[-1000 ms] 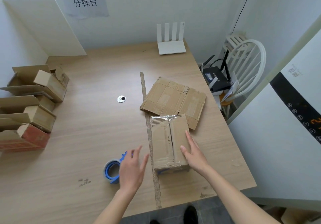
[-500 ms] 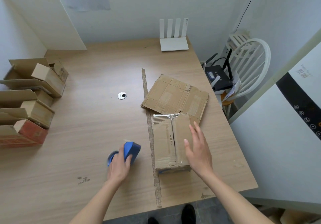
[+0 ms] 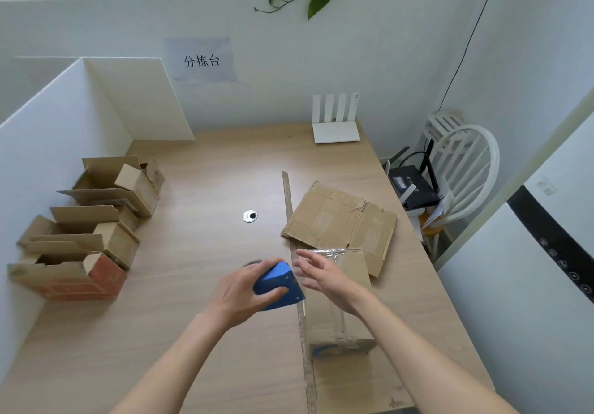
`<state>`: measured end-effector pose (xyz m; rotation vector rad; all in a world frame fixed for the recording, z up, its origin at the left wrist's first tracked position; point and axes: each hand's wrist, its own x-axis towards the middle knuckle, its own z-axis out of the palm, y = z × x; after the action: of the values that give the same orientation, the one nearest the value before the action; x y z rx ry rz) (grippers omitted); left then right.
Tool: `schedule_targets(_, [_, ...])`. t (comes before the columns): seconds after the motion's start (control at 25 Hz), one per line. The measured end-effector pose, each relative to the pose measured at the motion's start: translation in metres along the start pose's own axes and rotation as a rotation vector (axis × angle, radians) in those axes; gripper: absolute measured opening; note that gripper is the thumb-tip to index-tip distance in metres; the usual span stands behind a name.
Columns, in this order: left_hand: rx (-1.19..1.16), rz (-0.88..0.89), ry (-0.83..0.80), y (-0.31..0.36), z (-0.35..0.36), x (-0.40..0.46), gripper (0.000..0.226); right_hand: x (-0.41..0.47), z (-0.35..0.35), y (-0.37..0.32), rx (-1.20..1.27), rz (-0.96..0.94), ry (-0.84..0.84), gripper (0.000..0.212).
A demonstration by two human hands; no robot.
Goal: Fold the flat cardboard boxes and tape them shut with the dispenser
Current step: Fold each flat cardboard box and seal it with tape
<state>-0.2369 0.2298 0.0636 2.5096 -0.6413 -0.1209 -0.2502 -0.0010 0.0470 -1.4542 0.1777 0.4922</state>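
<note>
My left hand (image 3: 239, 291) grips the blue tape dispenser (image 3: 280, 286) and holds it raised above the table, just left of a folded cardboard box (image 3: 340, 320). That box lies near the front edge, with shiny tape across its far end. My right hand (image 3: 324, 277) hovers over the box's far part, fingers spread, close to the dispenser's toothed edge and holding nothing. A flat, unfolded cardboard box (image 3: 340, 221) lies on the table just behind the folded one.
Several folded boxes with open flaps (image 3: 93, 221) stand in a row along the white partition (image 3: 48, 156) at left. A white router (image 3: 336, 124) sits at the back. A seam strip (image 3: 294, 253) runs down the wooden table (image 3: 199, 253). A white chair (image 3: 463, 169) stands at right.
My left hand picked up the dispenser from the table and lifted it toward the box. My right hand came off the box top and moved toward the dispenser. My head tilted up.
</note>
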Motion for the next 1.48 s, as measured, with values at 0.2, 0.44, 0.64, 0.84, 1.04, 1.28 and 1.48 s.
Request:
schedule_targets(0.2, [0.008, 0.057, -0.001, 0.009, -0.004, 0.005, 0.057, -0.006, -0.007, -0.004, 0.035, -0.064, -0.007, 0.034])
schedule_targets(0.44, [0.053, 0.076, -0.037, 0.018, 0.002, 0.014, 0.06, -0.022, -0.018, -0.002, 0.021, -0.104, 0.046, 0.029])
schedule_targets(0.64, [0.124, 0.097, -0.095, 0.028, 0.024, 0.017, 0.069, -0.032, -0.026, 0.013, -0.089, -0.064, 0.258, 0.005])
schedule_targets(0.84, [0.239, -0.006, -0.232, -0.006, 0.019, -0.007, 0.067, -0.085, -0.085, 0.059, -0.145, 0.113, 0.617, 0.005])
schedule_targets(1.04, [0.182, -0.058, -0.354, -0.011, 0.035, -0.022, 0.034, -0.116, -0.109, 0.092, -0.187, 0.249, 0.642, 0.008])
schedule_targets(1.28, [0.161, -0.095, -0.375, -0.014, 0.05, -0.025, 0.026, -0.12, -0.112, 0.099, -0.193, 0.276, 0.654, 0.007])
schedule_targets(1.48, [0.161, -0.112, -0.367, -0.016, 0.057, -0.025, 0.031, -0.111, -0.112, 0.102, -0.18, 0.268, 0.695, 0.009])
